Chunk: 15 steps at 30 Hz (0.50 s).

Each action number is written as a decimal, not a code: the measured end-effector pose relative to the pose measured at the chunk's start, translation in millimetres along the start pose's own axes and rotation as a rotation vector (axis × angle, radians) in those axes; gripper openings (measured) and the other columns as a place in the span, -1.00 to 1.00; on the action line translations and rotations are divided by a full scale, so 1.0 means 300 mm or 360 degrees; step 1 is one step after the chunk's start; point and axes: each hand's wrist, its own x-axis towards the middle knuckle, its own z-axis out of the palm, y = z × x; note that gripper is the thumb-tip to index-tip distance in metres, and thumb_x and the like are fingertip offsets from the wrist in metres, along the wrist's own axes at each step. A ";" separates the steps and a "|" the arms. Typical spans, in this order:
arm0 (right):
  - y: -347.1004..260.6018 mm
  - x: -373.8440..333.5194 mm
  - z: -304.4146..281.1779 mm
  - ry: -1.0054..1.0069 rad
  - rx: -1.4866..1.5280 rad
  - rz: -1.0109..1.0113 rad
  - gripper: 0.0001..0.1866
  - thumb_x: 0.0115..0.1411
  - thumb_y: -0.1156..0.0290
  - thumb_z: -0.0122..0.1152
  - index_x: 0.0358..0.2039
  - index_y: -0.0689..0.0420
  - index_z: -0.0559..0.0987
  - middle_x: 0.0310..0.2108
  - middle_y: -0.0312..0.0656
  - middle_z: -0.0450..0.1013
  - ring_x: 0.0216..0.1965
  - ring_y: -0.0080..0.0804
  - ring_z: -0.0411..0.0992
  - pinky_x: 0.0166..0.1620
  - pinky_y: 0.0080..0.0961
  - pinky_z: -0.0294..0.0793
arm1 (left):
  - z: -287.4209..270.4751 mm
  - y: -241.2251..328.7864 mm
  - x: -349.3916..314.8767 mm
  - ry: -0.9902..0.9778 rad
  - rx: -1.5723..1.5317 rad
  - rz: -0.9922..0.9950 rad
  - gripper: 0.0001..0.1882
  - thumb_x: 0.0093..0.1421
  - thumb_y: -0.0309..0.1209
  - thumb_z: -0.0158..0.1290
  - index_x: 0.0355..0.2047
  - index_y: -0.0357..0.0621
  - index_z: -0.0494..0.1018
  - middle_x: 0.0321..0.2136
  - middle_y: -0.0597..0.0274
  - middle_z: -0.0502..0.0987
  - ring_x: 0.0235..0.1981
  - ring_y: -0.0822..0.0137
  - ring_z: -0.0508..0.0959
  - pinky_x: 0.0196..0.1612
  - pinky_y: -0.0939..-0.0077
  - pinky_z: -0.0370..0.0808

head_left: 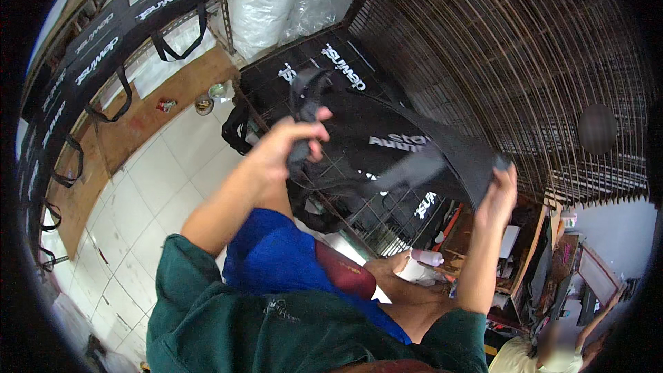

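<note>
A black fabric bag [473, 162] with pale printed lettering is stretched in front of me, partly smeared by motion. At its right end, the fingers of my right hand [500, 197] pinch the edge. My left hand [284, 144] is closed around a black strap [309, 90], which looks folded and rises above the fist. Whether that strap is joined to the stretched bag is hard to make out. Beneath both hands, more flat black bags [345, 72] with white print lie on a wire-grid surface [331, 197].
Tall rusty wire grids [497, 48] rise at the right. Black bags with loop handles [103, 62] line a shelf at left above white floor tiles [159, 173]. Plastic sacks [259, 7] stand at the back. Lower right are a pink bottle [427, 257] and another person [552, 356].
</note>
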 end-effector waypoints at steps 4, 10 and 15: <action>0.261 0.332 0.385 -0.0260 0.0110 0.0140 -0.23 -0.05 0.65 0.02 0.21 0.36 0.01 0.04 0.00 0.23 0.04 -0.24 0.23 0.13 -0.37 0.17 | -0.188 0.366 0.293 0.0132 0.0006 0.0304 -0.77 0.07 -0.51 0.05 -0.24 -0.31 0.42 -0.50 0.31 0.49 -0.66 0.55 0.43 -0.55 0.69 0.41; 0.506 0.693 0.683 -0.0041 0.0409 0.0075 -0.10 -0.15 0.70 0.04 0.25 0.35 -0.08 0.20 0.02 0.05 0.23 -0.34 -0.01 0.23 -0.56 -0.11 | -0.160 0.718 0.487 0.0054 0.0566 0.0587 -0.75 0.03 -0.48 0.03 -0.25 -0.32 0.45 -0.61 0.41 0.42 -0.62 0.63 0.37 -0.50 0.77 0.35; 0.726 0.495 0.620 -0.0334 0.0608 0.0125 -0.28 -0.04 0.71 -0.13 0.22 0.23 0.08 0.02 -0.11 0.24 0.03 -0.36 0.18 0.19 -0.47 0.05 | -0.298 0.670 0.404 0.0198 0.0864 0.0573 -0.64 -0.03 -0.44 -0.01 -0.19 -0.31 0.43 -0.62 0.40 0.37 -0.62 0.61 0.34 -0.47 0.77 0.32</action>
